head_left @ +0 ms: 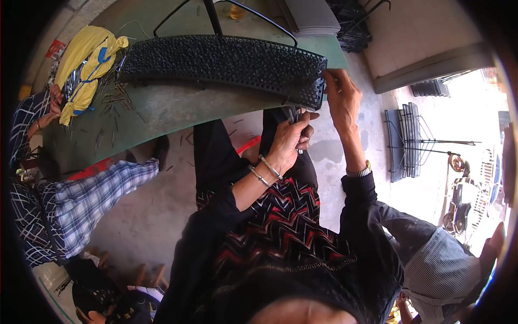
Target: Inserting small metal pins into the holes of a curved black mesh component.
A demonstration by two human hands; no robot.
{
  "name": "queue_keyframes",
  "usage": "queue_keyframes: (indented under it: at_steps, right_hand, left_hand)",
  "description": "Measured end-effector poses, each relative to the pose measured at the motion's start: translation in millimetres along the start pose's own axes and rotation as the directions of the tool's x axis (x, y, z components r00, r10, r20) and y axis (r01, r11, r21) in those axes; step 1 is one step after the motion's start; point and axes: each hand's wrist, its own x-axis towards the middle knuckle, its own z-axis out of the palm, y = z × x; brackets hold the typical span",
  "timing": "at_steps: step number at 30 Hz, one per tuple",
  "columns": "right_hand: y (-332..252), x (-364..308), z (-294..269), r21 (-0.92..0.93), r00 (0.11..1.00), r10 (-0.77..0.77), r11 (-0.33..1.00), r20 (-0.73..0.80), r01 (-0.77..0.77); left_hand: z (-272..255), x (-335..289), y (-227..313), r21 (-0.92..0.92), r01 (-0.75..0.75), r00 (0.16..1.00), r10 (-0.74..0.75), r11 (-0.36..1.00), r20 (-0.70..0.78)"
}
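A long, curved black perforated metal rack stands on the green table, with black bent-wire supports rising behind it. Just below its right end, my left hand is closed around a small bunch of thin silver metal strips. My right hand is at the rack's right edge, thumb and fingertips pinched together against it. Whatever may sit between those fingertips is too small or hidden to tell.
Loose thin rods lie on the green table. At the left, another person's hand is by a yellow cloth bundle of metal strips. Grey sheets are stacked at the back. More black racks stand on the right.
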Motion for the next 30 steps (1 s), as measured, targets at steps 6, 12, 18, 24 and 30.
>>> queue_keyframes:
  at_steps: [6, 12, 18, 24, 30]
  right_hand:
    - [4, -4, 1, -0.138, 0.996, -0.073, 0.987, 0.059, 0.08]
    - [-11, -15, -18, -0.193, 0.962, 0.089, 0.98, 0.26, -0.038]
    - [-19, -28, -42, 0.205, 0.777, 0.154, 0.917, 0.611, -0.343]
    - [-27, -22, -50, 0.08, 0.716, 0.244, 0.919, 0.654, -0.386]
    - [-22, -24, -48, 0.213, 0.768, 0.287, 0.853, 0.572, -0.477]
  left_hand:
    - [4, -1, -2, -0.01, -0.009, 1.0, 0.009, 1.0, -0.027]
    - [2, -6, -1, 0.024, -0.051, 0.998, 0.052, 0.998, -0.031]
    - [12, -13, -4, 0.048, -0.047, 0.999, 0.048, 0.998, -0.025]
    - [0, 0, -9, -0.025, -0.023, 0.999, 0.024, 0.999, 0.034]
    - [-2, 7, -2, -0.032, -0.046, 0.996, 0.048, 0.998, 0.068]
